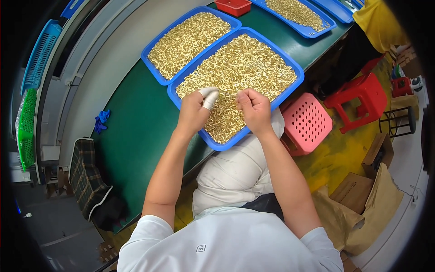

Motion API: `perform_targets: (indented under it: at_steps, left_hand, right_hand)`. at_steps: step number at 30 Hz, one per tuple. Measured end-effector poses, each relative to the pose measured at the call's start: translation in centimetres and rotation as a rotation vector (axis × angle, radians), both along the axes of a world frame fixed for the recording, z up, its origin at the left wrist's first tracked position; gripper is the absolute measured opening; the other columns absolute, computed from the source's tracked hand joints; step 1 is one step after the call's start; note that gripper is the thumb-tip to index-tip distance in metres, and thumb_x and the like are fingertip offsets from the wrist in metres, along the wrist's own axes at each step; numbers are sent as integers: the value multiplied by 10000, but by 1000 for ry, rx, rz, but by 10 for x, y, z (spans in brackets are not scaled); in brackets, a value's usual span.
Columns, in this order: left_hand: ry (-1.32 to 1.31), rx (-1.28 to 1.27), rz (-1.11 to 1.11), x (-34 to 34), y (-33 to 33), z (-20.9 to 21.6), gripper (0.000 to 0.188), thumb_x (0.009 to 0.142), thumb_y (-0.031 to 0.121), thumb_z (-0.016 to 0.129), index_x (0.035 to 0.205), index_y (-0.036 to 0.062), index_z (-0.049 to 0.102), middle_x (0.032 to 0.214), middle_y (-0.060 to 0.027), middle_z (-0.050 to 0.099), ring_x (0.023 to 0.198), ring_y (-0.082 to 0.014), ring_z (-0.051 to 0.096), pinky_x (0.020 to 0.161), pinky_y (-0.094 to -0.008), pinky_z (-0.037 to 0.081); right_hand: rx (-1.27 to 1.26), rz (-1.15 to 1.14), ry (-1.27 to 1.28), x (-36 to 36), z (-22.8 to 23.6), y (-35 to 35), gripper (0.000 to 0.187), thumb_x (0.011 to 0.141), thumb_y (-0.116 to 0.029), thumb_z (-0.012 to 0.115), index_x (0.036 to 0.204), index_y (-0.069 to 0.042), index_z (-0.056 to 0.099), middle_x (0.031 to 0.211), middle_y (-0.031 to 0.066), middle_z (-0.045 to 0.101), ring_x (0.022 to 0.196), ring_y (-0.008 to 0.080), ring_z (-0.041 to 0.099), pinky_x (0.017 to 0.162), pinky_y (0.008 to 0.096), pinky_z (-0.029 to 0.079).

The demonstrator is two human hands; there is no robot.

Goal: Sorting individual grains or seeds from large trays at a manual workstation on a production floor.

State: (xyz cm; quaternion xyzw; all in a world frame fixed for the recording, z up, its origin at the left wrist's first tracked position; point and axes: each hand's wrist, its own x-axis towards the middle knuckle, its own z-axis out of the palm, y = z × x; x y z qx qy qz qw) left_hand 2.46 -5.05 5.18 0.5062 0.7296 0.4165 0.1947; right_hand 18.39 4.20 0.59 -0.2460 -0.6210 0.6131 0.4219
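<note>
My left hand (195, 109), with white coverings on two fingertips, is closed in a pinch over a blue tray (215, 145) heaped with small gold-coloured metal pieces (253, 59). To its right, my right hand (255, 110) is closed too, thumb against curled fingers. A short gap separates the two hands, and a faint thin line seems to run between their fingertips. What either pinch holds is too small to make out. Both hands are above the near half of the heap.
A second blue tray (152, 70) of gold pieces adjoins on the left, and another (312, 34) lies farther right. Behind is a red tray (233, 6). Blue gloves (102, 121) lie on the green table (131, 154). Pink (309, 122) and red stools (358, 100) stand right, near a person in yellow (378, 22).
</note>
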Motion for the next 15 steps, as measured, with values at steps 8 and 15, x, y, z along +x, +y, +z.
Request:
perform_targets:
  at_steps: [8, 15]
  left_hand:
    - [410, -154, -177, 4, 0, -8, 174, 778, 78, 773, 937, 42, 714, 850, -111, 672, 837, -294, 634, 769, -366, 514]
    - [-250, -107, 47, 0, -5, -13, 129, 871, 28, 728, 992, 4, 694, 911, -36, 700, 841, -114, 646, 746, -267, 522]
  right_hand:
    - [63, -8, -33, -1, -3, 2, 266, 994, -188, 601, 813, 0, 652, 650, -15, 578, 606, 39, 501, 543, 218, 397]
    - [59, -16, -36, -2, 0, -1, 261, 983, -182, 616, 799, -1, 649, 629, -14, 568, 583, 42, 486, 525, 225, 390]
